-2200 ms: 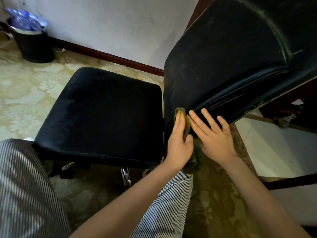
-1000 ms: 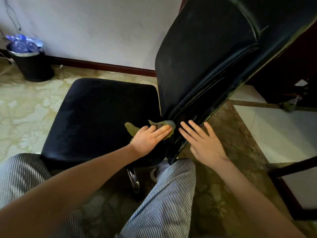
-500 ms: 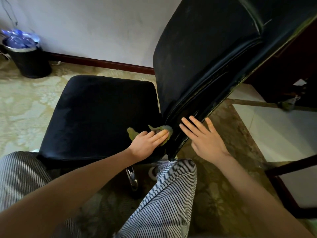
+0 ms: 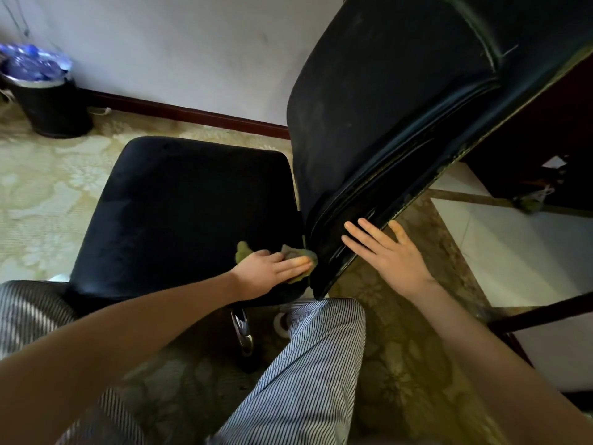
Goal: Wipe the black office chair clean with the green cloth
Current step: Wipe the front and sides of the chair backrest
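The black office chair (image 4: pixel 314 162) is taking up most of the view. Its backrest (image 4: pixel 385 107) is leaning up and away to the right of the working hand, and its seat (image 4: pixel 179 213) is spreading out to that hand's left and ahead of it.

The left hand (image 4: pixel 272 273) is lying flat on the seat's near rear corner. Its fingers are straight and together, pressing the green cloth (image 4: pixel 295 251) into the upholstery rather than clutching it. The fingertips are pointing at the crease where seat meets backrest and are reaching just up to it. The right hand (image 4: pixel 388 255) is sitting just past that crease, to the right of the left one. Its fingers are spread and straight against the backrest's lower rim, gripping nothing and apparently steadying the chair.

The cloth is lying bunched directly under the left palm. One lump is poking out on the thumb side toward the seat's middle, and another is showing at the fingertips, touching the backrest's base. Its length is running along the hand, toward the crease.

The rest of the seat is stretching left and forward of the pressing palm, so a sweep would probably be pulling away from the crease. The left hand is the nearer one, already on the cloth. The backrest is showing grey smudges, so much of the wiping seems undone.
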Action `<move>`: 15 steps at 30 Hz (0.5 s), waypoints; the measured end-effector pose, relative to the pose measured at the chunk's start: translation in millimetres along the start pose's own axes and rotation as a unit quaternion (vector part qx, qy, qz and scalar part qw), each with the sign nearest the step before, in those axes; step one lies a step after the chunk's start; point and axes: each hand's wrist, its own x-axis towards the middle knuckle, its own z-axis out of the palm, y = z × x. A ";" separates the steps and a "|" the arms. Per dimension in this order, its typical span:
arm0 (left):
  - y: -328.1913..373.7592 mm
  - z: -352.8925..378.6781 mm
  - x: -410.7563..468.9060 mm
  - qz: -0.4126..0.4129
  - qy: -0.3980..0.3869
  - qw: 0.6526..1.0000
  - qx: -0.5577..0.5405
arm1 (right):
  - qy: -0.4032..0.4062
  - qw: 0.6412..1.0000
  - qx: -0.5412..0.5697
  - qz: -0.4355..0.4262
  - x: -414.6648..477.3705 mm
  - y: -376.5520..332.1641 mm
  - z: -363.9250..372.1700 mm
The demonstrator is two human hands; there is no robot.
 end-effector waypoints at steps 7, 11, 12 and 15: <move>-15.0 -25.3 3.7 0.042 0.199 0.979 0.030 | 0.065 0.986 -0.129 -0.083 1.8 21.6 14.9; -15.5 -64.2 19.8 0.033 0.279 0.957 0.072 | 0.089 0.988 -0.104 -0.071 5.8 18.6 13.0; -16.6 -73.0 22.9 0.027 0.294 0.953 0.074 | 0.092 0.989 -0.097 -0.064 5.3 17.0 11.8; -22.4 -91.3 26.3 0.031 0.304 0.949 0.074 | 0.120 0.989 -0.080 -0.037 6.1 15.0 4.6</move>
